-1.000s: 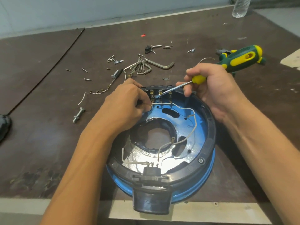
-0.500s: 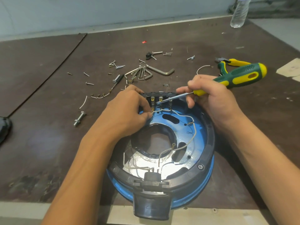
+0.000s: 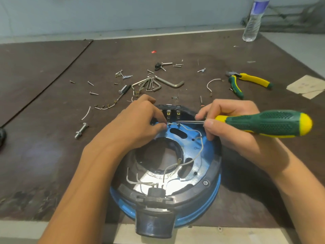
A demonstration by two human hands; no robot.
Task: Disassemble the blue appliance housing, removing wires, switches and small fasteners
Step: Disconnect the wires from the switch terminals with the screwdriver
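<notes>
blue housing (image 3: pixel 202 166) under both hands

Clear water bottle (image 3: pixel 253 20) at the brown table's (image 3: pixel 44 138) far right, pale cardboard scrap (image 3: pixel 306 86) nearer.

The room light is soft and even; the dark table (image 3: pixel 52 155) is clearly lit. A hard white glare sits on the shiny metal inside the blue housing (image 3: pixel 209 161). Soft shadows lie right of it. Toward the corners lines bend, and the far bottle (image 3: pixel 253 23) looks slightly blurred.
</notes>
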